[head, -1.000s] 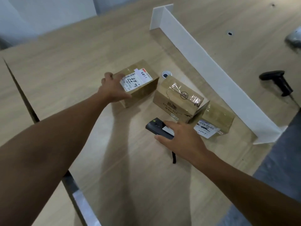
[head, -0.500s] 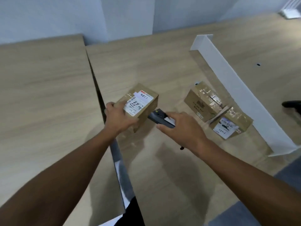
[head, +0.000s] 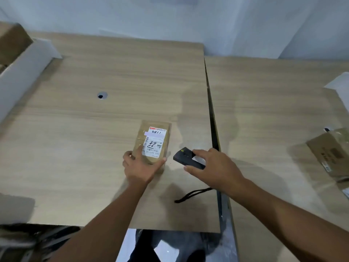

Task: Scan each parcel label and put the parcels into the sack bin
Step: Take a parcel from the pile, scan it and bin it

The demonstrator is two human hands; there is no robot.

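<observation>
Cardboard parcel (head: 139, 142), label (head: 155, 141) up, at mid worktop (head: 75, 148). Left hand (head: 138, 168) grips its 6 o'clock end. Right hand (head: 213, 167) holds a black handheld scanner (head: 184, 157) just beside, at 4 o'clock. Second parcel (head: 330, 154) lies well apart, at 3 o'clock.

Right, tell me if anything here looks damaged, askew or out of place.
Nothing stands out. The small brown cardboard parcel in the left hand looks undented, its white label flat. The right hand holds the black handheld scanner, whose black strap hangs loose below it.
</observation>
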